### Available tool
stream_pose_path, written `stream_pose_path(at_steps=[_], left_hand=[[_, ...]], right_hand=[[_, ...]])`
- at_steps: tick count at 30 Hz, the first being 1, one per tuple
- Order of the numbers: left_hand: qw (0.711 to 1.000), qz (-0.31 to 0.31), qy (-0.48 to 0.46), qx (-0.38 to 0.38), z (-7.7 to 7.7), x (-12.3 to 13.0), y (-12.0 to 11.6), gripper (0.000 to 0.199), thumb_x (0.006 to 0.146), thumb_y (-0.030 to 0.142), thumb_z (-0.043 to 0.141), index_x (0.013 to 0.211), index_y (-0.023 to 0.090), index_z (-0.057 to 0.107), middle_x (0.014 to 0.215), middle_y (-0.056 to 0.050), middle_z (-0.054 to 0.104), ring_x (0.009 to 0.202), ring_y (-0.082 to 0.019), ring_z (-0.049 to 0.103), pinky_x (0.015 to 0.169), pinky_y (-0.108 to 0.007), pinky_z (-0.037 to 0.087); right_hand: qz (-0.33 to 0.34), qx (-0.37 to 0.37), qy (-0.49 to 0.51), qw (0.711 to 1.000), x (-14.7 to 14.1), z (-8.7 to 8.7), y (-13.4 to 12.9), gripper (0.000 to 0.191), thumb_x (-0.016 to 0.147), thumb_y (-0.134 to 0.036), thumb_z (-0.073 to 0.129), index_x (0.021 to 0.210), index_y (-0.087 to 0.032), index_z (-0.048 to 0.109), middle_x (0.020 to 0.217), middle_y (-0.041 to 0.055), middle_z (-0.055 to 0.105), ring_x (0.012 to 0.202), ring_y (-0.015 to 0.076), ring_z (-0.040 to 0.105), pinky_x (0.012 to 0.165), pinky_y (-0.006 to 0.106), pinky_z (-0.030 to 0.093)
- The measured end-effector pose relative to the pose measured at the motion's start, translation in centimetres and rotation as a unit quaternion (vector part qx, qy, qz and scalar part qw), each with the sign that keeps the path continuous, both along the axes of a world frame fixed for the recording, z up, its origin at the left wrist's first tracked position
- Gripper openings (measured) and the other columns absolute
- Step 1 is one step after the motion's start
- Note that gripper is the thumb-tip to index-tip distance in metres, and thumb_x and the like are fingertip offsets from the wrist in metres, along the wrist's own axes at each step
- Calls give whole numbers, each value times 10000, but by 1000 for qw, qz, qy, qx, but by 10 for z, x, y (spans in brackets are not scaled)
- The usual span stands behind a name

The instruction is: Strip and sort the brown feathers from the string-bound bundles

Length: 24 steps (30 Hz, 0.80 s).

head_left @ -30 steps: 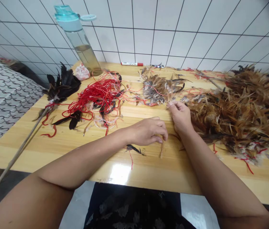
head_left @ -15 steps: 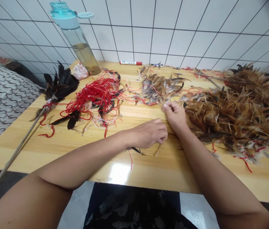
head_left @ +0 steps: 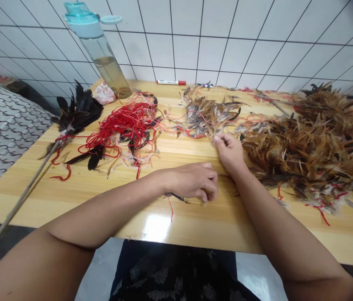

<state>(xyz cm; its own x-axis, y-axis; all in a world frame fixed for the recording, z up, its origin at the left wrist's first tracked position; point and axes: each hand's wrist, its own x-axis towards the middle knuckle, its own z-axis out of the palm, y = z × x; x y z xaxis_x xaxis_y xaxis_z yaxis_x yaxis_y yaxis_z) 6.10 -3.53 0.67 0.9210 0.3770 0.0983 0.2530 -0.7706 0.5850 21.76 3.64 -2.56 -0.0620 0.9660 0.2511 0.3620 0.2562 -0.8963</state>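
My right hand (head_left: 229, 152) is closed, thumb pressed to the bent index finger. A pale brown feather (head_left: 214, 128) rises from that pinch, against a small pile of grey-brown feathers (head_left: 203, 112). Lower and to the left, my left hand (head_left: 193, 182) hovers low over or rests on the wooden table, back upward, fingers curled down. What lies under its fingertips, if anything, is too small to make out. By the left wrist lie a dark feather wisp (head_left: 178, 196) and a short red string (head_left: 171, 211).
A tangle of red string (head_left: 129, 117) lies left, beside a stick (head_left: 29, 188) topped with black feathers (head_left: 77, 110). A large heap of brown feathers (head_left: 308, 154) covers the right. Along the tiled wall stand a water bottle (head_left: 107, 62) and a red-capped marker (head_left: 170, 82).
My left hand has dropped slightly toward the table's front edge, its fingertips now over the spot where a small brown feather showed. My right hand has stayed in place.
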Motion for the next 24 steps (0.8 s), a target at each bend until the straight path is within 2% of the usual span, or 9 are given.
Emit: stream_pose_path(at_steps=[3,6,8,12,15,19,24], left_hand=[[999,9,-3,41,-8,5,-1,110,845,160,569,780,197,649,890,-46,626,883,-175,474,804,-285,400],[996,47,-30,68,-9,5,3,134,855,107,484,792,174,581,893,-53,618,880,-169,474,857,-298,397],[990,105,-59,71,-8,1,9,134,860,102,442,794,172,536,856,-45,607,859,-160,484,861,-301,399],[958,252,-118,67,-4,-13,21,127,844,85,409,794,170,489,764,-12,555,730,-124,484,715,-246,400],[940,308,-127,71,-2,-23,27,124,826,71,431,794,167,503,738,7,549,693,-106,489,670,-219,381],[931,335,-123,81,-2,-29,33,105,828,86,470,792,160,535,740,12,578,691,-97,512,665,-204,374],[934,320,-93,131,-8,-35,39,110,826,92,478,783,163,551,739,2,594,691,-110,523,664,-216,376]], right_hand=[[-1,3,-3,1000,0,0,0,167,781,-285,542,648,-188,567,548,-37,459,551,116,377,553,260,314],[-4,5,-1,1000,0,0,0,168,779,-291,539,645,-192,564,543,-37,461,545,114,377,544,256,312],[-2,3,-1,1000,0,0,1,162,776,-292,540,653,-192,568,556,-33,487,547,114,391,545,255,321],[10,1,1,1000,1,0,1,155,770,-301,549,672,-187,585,577,-22,518,559,121,419,553,260,339],[23,-4,6,1000,0,0,-1,163,767,-314,553,676,-185,594,583,-19,520,562,123,421,554,261,341],[59,-18,8,998,-4,2,-6,175,763,-324,556,659,-186,587,579,-23,500,558,119,416,557,260,343],[96,-13,-26,995,-6,4,-8,157,756,-305,575,667,-180,608,601,-17,531,576,121,444,585,262,371]])
